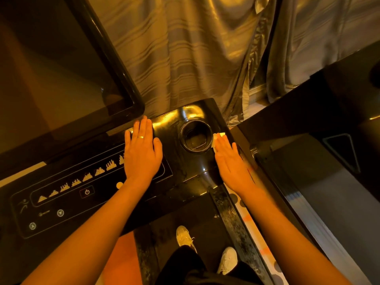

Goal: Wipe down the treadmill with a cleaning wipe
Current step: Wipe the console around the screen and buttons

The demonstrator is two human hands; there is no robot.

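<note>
Head view: the cleaning wipe (221,134) is pinned flat against the glossy black treadmill console (185,167) under the straight fingers of the right hand (230,159). Only a white corner is seen past the fingertips, and a strip along the index-finger side, just beside the rim of the round cup holder (208,128). Nothing is gripped by that hand; the wipe is merely pressed. The left hand (141,151) is laid flat, fingers extended and holding nothing, on the console left of the cup holder, by the lower corner of the dark screen (61,68). A ring (140,137) is worn on it.
</note>
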